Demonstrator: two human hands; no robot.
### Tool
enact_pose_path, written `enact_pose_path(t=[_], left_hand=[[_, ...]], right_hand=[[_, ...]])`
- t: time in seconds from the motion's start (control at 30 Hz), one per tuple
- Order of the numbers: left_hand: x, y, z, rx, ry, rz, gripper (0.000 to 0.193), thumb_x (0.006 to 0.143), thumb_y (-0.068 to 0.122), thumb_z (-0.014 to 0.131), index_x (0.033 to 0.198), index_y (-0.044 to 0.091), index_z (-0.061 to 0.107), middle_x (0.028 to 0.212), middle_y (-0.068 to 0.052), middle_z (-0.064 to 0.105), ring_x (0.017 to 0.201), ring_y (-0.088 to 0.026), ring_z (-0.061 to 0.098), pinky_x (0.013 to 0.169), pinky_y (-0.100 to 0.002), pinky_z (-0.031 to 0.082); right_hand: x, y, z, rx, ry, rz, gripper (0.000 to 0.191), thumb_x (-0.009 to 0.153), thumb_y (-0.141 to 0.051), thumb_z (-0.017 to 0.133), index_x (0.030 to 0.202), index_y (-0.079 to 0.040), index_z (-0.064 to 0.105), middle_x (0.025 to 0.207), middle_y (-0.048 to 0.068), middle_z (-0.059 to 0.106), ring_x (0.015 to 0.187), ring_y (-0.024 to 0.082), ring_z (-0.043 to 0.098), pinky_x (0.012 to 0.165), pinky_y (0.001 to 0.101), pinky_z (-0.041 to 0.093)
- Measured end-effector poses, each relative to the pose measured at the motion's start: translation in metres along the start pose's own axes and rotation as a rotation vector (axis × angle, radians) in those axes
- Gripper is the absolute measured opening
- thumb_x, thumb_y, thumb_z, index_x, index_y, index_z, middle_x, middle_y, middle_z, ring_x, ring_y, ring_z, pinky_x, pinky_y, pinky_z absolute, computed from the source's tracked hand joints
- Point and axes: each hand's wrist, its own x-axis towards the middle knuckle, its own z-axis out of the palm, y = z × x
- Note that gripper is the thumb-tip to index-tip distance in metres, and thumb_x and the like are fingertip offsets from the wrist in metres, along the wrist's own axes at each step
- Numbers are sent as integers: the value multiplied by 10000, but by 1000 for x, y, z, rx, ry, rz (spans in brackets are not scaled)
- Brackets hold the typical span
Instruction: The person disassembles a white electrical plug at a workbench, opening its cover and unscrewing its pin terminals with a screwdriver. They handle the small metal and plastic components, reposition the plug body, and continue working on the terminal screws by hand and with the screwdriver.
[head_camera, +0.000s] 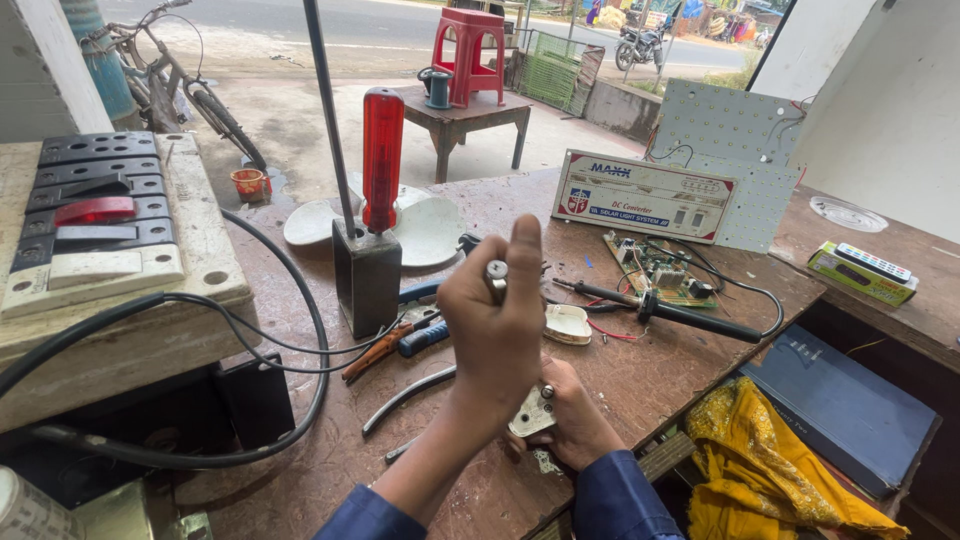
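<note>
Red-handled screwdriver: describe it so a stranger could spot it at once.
On the brown workbench, left of centre, stands a dark metal block. The screwdriver sticks upright out of its top, beside a thin metal rod. Its translucent red handle is unique here.

Our left hand (495, 325) hides most of the small metal-capped tool (497, 276) it grips; the white plastic plug (533, 412) shows partly behind it. The yellow cloth (760, 470) runs off the bottom edge.

left hand (495, 325) raised at centre, closed around a metal-capped tool (497, 279) | right hand (575, 420) at 5 o'clock, white plug (532, 412) gripped | soldering iron (665, 312) laid at 3 o'clock | red-handled screwdriver (382, 160) stood at 11 o'clock
</note>
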Motion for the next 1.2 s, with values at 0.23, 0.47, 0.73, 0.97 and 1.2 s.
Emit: enact_pose_path(t=[0.23,0.47,0.73,0.97,1.2], left_hand=[[7,4,-10,-295,-85,-164,355,1009,212,640,690,91,542,496,64,472,398,-14,397,347,-237,256],[9,4,-16,-336,-179,-204,271,946,96,663,700,53,557,518,62,453,426,1,369,361,-230,232],[22,-11,-28,-357,-442,-128,295,943,138,663,683,88,532,505,63,445,381,-20,345,321,-246,223],[12,-25,-25,19,-453,98,342,1020,246,660,721,112,565,541,68,465,466,-9,380,385,-249,252],[22,-18,-36,234,-315,95,329,988,247,664,707,84,608,473,85,473,392,-5,365,357,-262,219]], right_hand=[[-4,-20,25,-38,160,111,462,1060,-421,425,1106,10,584,721,146,671,476,171,649,362,275,484],[-8,-23,27,-15,57,95,486,1043,-446,421,1068,15,571,673,148,669,411,179,606,318,291,471],[-4,-19,10,16,37,181,494,1040,-451,429,1067,27,553,735,229,704,451,222,641,329,296,471],[-5,-17,19,64,74,135,478,1029,-447,399,1126,-10,565,750,192,701,490,237,657,412,345,545],[-5,-22,32,59,139,146,489,1028,-476,371,1150,-39,555,741,188,692,477,241,649,404,316,526]])
